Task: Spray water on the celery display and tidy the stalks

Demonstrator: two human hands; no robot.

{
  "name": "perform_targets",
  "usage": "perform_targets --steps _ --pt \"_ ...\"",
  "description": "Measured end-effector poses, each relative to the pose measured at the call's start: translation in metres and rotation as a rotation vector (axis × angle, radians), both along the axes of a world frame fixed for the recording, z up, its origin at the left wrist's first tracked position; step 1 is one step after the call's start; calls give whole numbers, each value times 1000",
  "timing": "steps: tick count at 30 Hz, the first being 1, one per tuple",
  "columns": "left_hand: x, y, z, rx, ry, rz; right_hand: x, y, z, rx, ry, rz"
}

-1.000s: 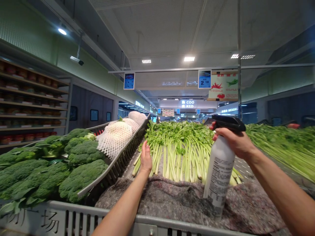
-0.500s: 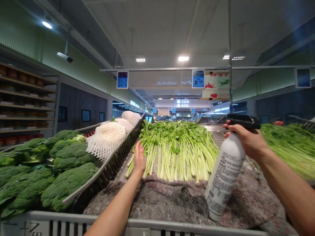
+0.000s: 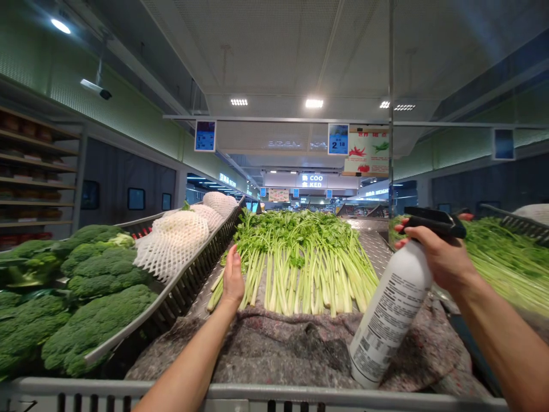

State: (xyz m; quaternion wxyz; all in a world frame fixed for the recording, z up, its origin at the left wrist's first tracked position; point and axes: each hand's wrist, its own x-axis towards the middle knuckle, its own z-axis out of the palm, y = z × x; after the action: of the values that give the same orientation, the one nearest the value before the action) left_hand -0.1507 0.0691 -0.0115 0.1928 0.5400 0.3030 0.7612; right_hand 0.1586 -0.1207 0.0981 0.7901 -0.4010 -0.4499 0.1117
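My right forearm slants up from the lower right corner, and my right hand [image 3: 448, 257] grips the neck of a white spray bottle [image 3: 390, 312] beneath its black trigger head. The bottle stands in front of the celery's right side, tilted, its top leaning right and its base toward the lower left. My left arm reaches up from the bottom edge; the left hand [image 3: 234, 279] is empty, fingers together and pointing upward, at the left edge of the spread celery [image 3: 304, 266]. I cannot tell whether it touches the stalks. A crumpled gray blanket [image 3: 291, 346] lies before them.
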Motion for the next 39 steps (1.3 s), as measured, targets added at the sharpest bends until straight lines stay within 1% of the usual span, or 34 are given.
perform_targets --steps 5,12,20,24,28,33,39 --pt "1 -2 0 8 17 5 -7 0 0 11 -38 54" --pt "1 -4 1 -2 -2 2 -26 6 7 -48 -72 146" --pt "2 -4 1 3 12 -1 -49 20 12 -84 -266 243" --pt "2 -5 1 9 19 5 -58 25 13 -122 -326 273" --pt "3 -4 1 16 16 7 -57 27 12 -98 -330 274" --pt "4 -6 1 21 36 14 -53 24 13 -124 -264 210" --pt "5 -10 1 -15 52 11 -43 26 12 -125 -186 204"
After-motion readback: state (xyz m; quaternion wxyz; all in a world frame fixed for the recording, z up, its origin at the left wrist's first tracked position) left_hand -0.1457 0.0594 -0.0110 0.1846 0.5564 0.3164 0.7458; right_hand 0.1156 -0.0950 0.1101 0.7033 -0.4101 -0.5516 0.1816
